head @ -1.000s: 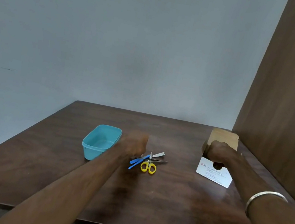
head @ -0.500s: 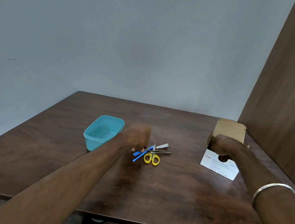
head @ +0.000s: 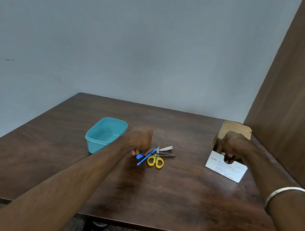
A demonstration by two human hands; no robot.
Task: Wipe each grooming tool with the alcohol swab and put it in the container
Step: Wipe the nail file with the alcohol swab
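Observation:
A small pile of grooming tools lies mid-table: yellow-handled scissors [head: 155,161], a metal nail clipper [head: 166,148], tweezers [head: 167,155] and two blue-handled tools [head: 145,158]. My left hand [head: 140,140] is blurred, with fingers curled down on the left end of a blue-handled tool, pinching it. An empty teal container [head: 93,139] stands just left of that hand. At the right, my right hand [head: 232,145] reaches into the open alcohol swab box [head: 225,169], fingers curled round a small white swab packet [head: 222,153] at the opening.
The brown wooden table [head: 153,197] ends at a near edge low in the frame. A wooden panel [head: 303,101] rises close behind the swab box on the right. A grey wall stands behind the table. A metal bangle [head: 286,193] circles my right wrist.
My left hand has dropped onto the blue-handled tool's end. My right hand's fingers have dug deeper into the swab box. The view has shifted slightly.

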